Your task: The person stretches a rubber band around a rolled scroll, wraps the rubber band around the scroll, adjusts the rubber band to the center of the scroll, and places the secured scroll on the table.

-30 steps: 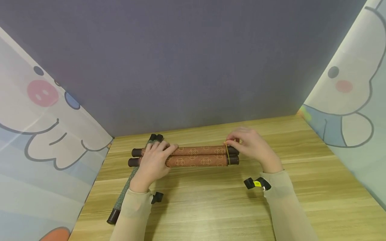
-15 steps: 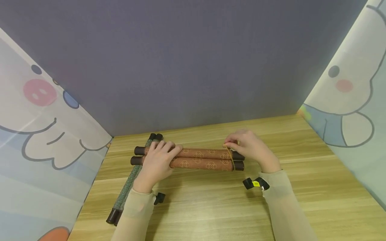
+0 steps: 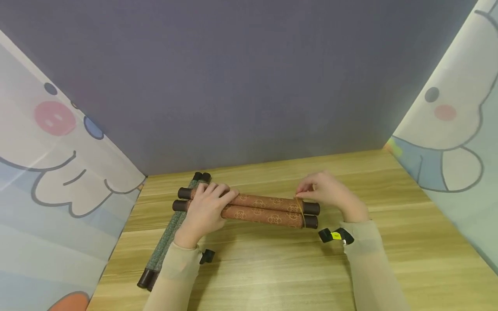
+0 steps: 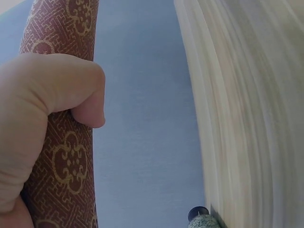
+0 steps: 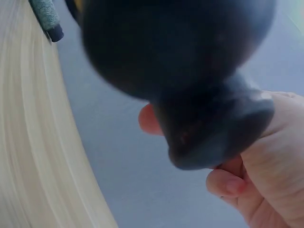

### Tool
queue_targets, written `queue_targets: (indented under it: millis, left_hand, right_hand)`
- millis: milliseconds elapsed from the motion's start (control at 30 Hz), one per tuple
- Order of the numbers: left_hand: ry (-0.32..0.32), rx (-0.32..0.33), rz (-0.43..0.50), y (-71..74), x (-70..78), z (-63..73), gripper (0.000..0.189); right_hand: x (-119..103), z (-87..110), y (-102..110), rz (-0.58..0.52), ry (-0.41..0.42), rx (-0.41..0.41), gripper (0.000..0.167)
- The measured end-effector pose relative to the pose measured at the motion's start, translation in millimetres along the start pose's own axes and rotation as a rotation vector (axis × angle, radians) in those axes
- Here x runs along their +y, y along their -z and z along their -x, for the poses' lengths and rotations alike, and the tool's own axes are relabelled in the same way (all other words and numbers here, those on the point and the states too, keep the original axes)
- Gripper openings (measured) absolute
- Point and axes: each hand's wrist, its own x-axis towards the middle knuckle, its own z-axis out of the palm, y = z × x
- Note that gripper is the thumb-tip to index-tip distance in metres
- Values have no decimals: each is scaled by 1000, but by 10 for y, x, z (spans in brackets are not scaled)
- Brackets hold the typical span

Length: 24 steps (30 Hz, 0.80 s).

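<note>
A reddish-brown scroll (image 3: 272,217) with gold flower motifs, rolled into two parallel rolls with dark end knobs, is held over the table. My left hand (image 3: 205,209) grips both rolls near their left end; in the left wrist view its thumb side lies across the patterned cloth (image 4: 71,161). A thin yellow band (image 3: 301,209) runs across the two rolls near the right knobs. At its far end, the fingertips of my right hand (image 3: 327,190) pinch the band. Dark end knobs (image 5: 209,133) hide part of that hand in the right wrist view.
A green scroll (image 3: 165,242), also two rolls with dark ends, lies slantwise on the left of the wooden table (image 3: 264,268), partly beneath my left arm. A grey panel (image 3: 249,86) stands behind the table, with cartoon-printed sheets on both sides.
The brown scroll has shifted rightward and its right end has tipped toward me. The band slants slightly more across the rolls, and both hands have moved slightly.
</note>
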Motion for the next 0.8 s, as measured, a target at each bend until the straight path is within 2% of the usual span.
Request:
queue_targets:
  millis: [200, 367, 567, 700, 800]
  left_hand:
    - [4, -2, 17, -15, 24, -16, 82]
    - [0, -23, 29, -37, 67, -24, 78]
    - [27, -30, 34, -37, 77, -19, 81]
    - [57, -20, 54, -18, 47, -13, 84]
    - [69, -29, 78, -16, 24, -7, 84]
  right_hand:
    - [-11, 14, 33, -14, 42, 15, 8]
    - [-51, -26, -14, -19, 89, 28, 9]
    - [-95, -45, -50, -52, 119, 94, 5]
    - [-135, -50, -40, -96, 108, 99, 6]
    - [-168, -50, -19, -138, 66, 65, 8]
